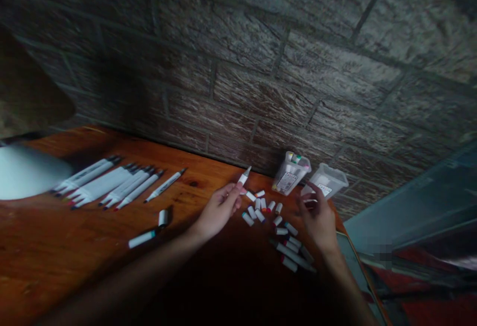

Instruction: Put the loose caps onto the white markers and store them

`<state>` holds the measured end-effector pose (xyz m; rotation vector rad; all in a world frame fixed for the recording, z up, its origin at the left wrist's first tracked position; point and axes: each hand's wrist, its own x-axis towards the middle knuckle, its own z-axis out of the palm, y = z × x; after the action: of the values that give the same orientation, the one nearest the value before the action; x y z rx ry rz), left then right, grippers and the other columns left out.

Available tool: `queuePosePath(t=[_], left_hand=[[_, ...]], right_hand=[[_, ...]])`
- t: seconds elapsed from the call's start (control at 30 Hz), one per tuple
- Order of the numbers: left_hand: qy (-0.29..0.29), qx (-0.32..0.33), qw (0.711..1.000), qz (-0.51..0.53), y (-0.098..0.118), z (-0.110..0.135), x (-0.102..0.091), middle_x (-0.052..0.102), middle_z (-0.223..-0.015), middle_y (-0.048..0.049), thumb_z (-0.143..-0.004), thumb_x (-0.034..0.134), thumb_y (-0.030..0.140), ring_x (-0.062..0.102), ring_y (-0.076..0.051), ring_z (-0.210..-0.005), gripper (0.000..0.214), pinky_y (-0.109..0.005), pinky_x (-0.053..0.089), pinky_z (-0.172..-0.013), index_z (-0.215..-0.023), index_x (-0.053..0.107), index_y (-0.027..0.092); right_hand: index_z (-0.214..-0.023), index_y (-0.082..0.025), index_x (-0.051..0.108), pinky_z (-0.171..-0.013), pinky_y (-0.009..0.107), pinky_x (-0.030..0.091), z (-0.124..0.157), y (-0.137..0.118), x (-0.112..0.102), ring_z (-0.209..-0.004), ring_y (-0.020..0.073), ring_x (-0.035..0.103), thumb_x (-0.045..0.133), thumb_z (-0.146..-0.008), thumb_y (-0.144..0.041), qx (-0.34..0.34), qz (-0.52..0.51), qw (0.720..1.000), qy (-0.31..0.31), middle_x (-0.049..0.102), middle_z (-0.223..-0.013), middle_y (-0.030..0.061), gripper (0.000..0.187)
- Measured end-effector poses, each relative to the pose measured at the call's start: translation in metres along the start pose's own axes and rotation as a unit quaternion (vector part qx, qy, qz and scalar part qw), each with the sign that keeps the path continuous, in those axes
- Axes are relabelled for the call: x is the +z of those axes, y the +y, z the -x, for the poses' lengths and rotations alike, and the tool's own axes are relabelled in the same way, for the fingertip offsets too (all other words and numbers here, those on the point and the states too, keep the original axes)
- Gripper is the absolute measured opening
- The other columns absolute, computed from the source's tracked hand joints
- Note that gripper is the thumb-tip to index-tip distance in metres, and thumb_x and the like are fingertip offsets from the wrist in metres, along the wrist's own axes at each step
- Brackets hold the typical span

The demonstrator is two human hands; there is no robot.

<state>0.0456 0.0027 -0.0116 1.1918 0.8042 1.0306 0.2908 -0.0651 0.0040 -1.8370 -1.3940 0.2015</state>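
My left hand (220, 209) is closed around a white marker (243, 177), whose uncapped, pale tip points up and to the right. Below and beside it, several loose white marker caps (260, 215) with coloured ends lie scattered on the wooden table. My right hand (319, 221) is in front of a clear plastic box (328, 179) with a label. Its thumb and forefinger are apart, with nothing visible between them. Just left of that box, a second clear box (292, 174) has some white pieces with coloured ends inside.
On the left of the wooden table (208, 276) lies a row of white markers (122, 184). Another marker (142, 239) and a cap (163, 217) lie nearer me. A stone-block wall (238, 92) borders the table's back. A blurred white object (30, 172) is at far left.
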Motion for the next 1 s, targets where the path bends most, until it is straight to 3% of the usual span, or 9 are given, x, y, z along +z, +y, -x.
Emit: queuePosePath(t=[0.07,0.13,0.23,0.3,0.4,0.77,0.93,1.0], left_hand=[[-0.002,0.022,1.0,0.0,-0.001,-0.001,-0.002,0.046,-0.06,0.0049,-0.081,0.055,0.069,0.035,-0.007,-0.048,0.056,-0.019,0.024,-0.044,-0.09,0.062,0.013],[-0.004,0.045,0.999,-0.003,-0.002,-0.003,-0.004,0.046,-0.06,0.0044,-0.084,0.052,0.067,0.036,-0.008,-0.049,0.054,-0.02,0.025,-0.045,-0.09,0.062,0.014],[-0.003,0.065,0.998,-0.006,-0.005,-0.004,-0.005,0.047,-0.062,0.004,-0.089,0.048,0.063,0.037,-0.008,-0.051,0.051,-0.021,0.027,-0.047,-0.089,0.062,0.014],[-0.002,0.072,0.997,-0.004,-0.005,-0.003,-0.004,0.047,-0.062,0.0037,-0.09,0.047,0.061,0.039,-0.009,-0.052,0.05,-0.021,0.029,-0.048,-0.089,0.062,0.013],[-0.002,0.083,0.997,0.004,-0.003,-0.001,-0.002,0.048,-0.063,0.0036,-0.091,0.046,0.06,0.042,-0.01,-0.054,0.049,-0.022,0.032,-0.05,-0.089,0.062,0.014],[0.01,0.08,0.997,0.02,0.002,-0.002,-0.001,0.049,-0.064,0.0034,-0.092,0.046,0.056,0.047,-0.01,-0.056,0.043,-0.022,0.035,-0.051,-0.088,0.061,0.016],[0.01,0.074,0.997,0.021,0.003,-0.001,0.0,0.049,-0.063,0.003,-0.091,0.048,0.055,0.047,-0.011,-0.056,0.042,-0.021,0.034,-0.051,-0.087,0.062,0.016],[0.009,0.072,0.997,0.025,0.003,-0.001,0.0,0.049,-0.063,0.0031,-0.091,0.048,0.056,0.047,-0.011,-0.056,0.042,-0.022,0.035,-0.051,-0.088,0.062,0.016]], right_hand=[[-0.14,-0.02,0.046,-0.057,0.03,0.053,-0.006,-0.006,-0.006,-0.066,0.019,0.067,0.057,-0.086,-0.056,-0.014,-0.014,0.997,0.076,0.069,-0.091,0.0061,0.066],[-0.145,-0.022,0.04,-0.058,0.03,0.053,-0.017,-0.015,-0.012,-0.063,0.0181,0.066,0.059,-0.084,-0.058,-0.035,0.014,0.993,0.108,0.068,-0.091,0.005,0.074],[-0.141,-0.021,0.046,-0.062,0.031,0.052,-0.038,-0.03,-0.019,-0.059,0.0177,0.064,0.059,-0.084,-0.059,-0.076,0.09,0.991,0.06,0.068,-0.084,0.0035,0.07],[-0.13,-0.019,0.055,-0.062,0.031,0.05,-0.051,-0.036,-0.023,-0.057,0.018,0.063,0.055,-0.086,-0.06,-0.095,0.129,0.987,0.002,0.068,-0.077,0.0033,0.06],[-0.114,-0.019,0.062,-0.062,0.031,0.049,-0.062,-0.038,-0.03,-0.06,0.0202,0.065,0.052,-0.087,-0.062,-0.097,0.162,0.981,-0.032,0.068,-0.07,0.0042,0.051],[-0.116,-0.023,0.056,-0.058,0.029,0.05,-0.056,-0.014,-0.064,-0.062,0.0173,0.06,0.057,-0.086,-0.061,-0.079,0.065,0.986,-0.131,0.064,-0.076,0.0017,0.049],[-0.115,-0.022,0.063,-0.055,0.027,0.046,-0.058,-0.025,-0.077,-0.057,0.0152,0.055,0.052,-0.09,-0.055,-0.122,0.122,0.98,-0.096,0.058,-0.065,-0.0008,0.042],[-0.113,-0.021,0.066,-0.057,0.027,0.047,-0.065,-0.034,-0.081,-0.059,0.0152,0.058,0.053,-0.09,-0.052,-0.132,0.149,0.978,-0.064,0.063,-0.069,0.0012,0.041]])
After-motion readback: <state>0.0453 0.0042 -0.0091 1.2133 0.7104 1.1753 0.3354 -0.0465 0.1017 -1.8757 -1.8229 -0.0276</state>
